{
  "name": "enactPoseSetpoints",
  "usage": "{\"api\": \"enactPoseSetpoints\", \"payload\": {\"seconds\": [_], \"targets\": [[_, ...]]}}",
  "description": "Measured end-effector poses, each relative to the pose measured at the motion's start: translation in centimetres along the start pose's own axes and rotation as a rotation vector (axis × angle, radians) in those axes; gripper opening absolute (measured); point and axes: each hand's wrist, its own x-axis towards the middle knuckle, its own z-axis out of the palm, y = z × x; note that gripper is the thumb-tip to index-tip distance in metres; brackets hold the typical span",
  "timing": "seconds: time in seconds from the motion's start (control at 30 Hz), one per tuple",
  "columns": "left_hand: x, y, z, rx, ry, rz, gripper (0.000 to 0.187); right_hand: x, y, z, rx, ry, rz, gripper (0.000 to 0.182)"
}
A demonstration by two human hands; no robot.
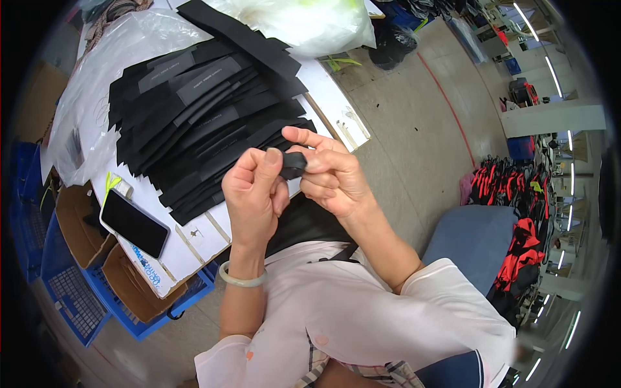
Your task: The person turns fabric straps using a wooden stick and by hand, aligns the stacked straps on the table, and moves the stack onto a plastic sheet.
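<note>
Close in front of my body, a small bunched black piece (293, 166), which looks like fabric, is pinched between both hands. My left hand (251, 186), with a pale bangle on its wrist, grips it between thumb and curled fingers. From the other side my right hand (333, 171) holds it, its fingers bent and one finger pointing outward. Just beyond the hands lies a large stack of flat black fabric pieces (194, 123), some with a grey printed panel. The exact shape of the held piece is partly hidden by the fingers.
A phone (136, 223) and a yellow-green handled tool (111, 184) lie on the white table (194, 236). Clear plastic (84, 110) covers its left side. Cardboard boxes (132, 284) and blue crates (74, 301) stand below. Black and red goods (517, 252) are piled at right.
</note>
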Motion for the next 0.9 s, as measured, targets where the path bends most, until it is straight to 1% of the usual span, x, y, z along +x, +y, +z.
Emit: {"api": "enactPoseSetpoints", "payload": {"seconds": [0.03, 0.07, 0.1, 0.17, 0.2, 0.23, 0.27, 0.3, 0.33, 0.37, 0.43, 0.5, 0.6, 0.67, 0.7, 0.77, 0.87, 0.9], "targets": [[-0.1, 0.0, 0.1, -0.028, 0.000, -0.020, 0.029, 0.2, -0.2, -0.1, -0.060, -0.060, 0.020, 0.042], [-0.2, 0.1, 0.1, -0.054, -0.006, -0.040, 0.029, 0.3, -0.2, 0.0, -0.147, -0.043, 0.012, 0.045], [0.2, 0.0, -0.5, -0.127, -0.020, -0.059, 0.025, 0.4, -0.3, 0.1, -0.236, -0.026, 0.003, 0.048], [0.5, -0.3, -0.7, -0.025, -0.025, -0.030, 0.022, 0.5, -0.7, 0.7, -0.462, 0.036, -0.055, 0.053], [0.6, -0.3, -0.7, 0.029, -0.027, -0.015, 0.020, 0.6, -1.0, 0.8, -0.494, 0.066, -0.080, 0.052], [0.4, 0.0, -0.5, 0.055, -0.043, -0.001, 0.014, 0.6, -1.1, 0.8, -0.522, 0.099, -0.107, 0.051], [0.3, 0.0, -0.4, 0.130, -0.047, 0.063, 0.013, 0.6, -1.3, 0.8, -0.549, 0.134, -0.137, 0.049], [0.3, 0.0, -0.3, 0.205, -0.051, 0.128, 0.012, 0.5, -1.3, 0.4, -0.598, 0.134, -0.136, 0.044], [0.4, 0.0, -0.2, 0.278, -0.055, 0.195, 0.012, 0.5, -1.4, 0.5, -0.585, 0.163, -0.133, 0.043], [0.5, 0.1, -1.2, 0.328, -0.126, 0.192, 0.015, 0.3, -1.4, 0.5, -0.571, 0.192, -0.129, 0.042], [0.5, 0.1, -1.7, 0.351, -0.168, 0.189, 0.016, 0.0, -1.3, 0.7, -0.575, 0.246, -0.126, 0.042], [0.3, 0.4, -1.7, 0.356, -0.196, 0.173, 0.017, -0.2, -1.4, 0.4, -0.548, 0.240, -0.128, 0.043], [0.1, -0.2, -1.2, 0.502, -0.146, 0.263, 0.018, -0.3, -1.3, 0.2, -0.567, 0.293, -0.164, 0.042], [0.1, -1.2, -1.1, 0.654, -0.046, 0.362, 0.016, -0.2, -0.9, -0.1, -0.609, 0.338, -0.225, 0.040], [0.1, -1.7, -1.2, 0.718, 0.007, 0.415, 0.016, -0.2, -0.7, -0.2, -0.710, 0.340, -0.240, 0.036], [0.4, -1.8, -1.7, 0.835, 0.102, 0.507, 0.014, -0.5, 0.6, 0.0, -0.751, 0.313, -0.233, 0.034], [0.2, -2.1, -1.0, 0.693, 0.163, 0.450, 0.013, -0.7, 1.1, -0.2, -0.771, 0.281, -0.274, 0.030], [0.0, -2.0, -1.0, 0.588, 0.136, 0.322, 0.012, -0.6, 0.9, -0.4, -0.747, 0.275, -0.303, 0.030]]}}
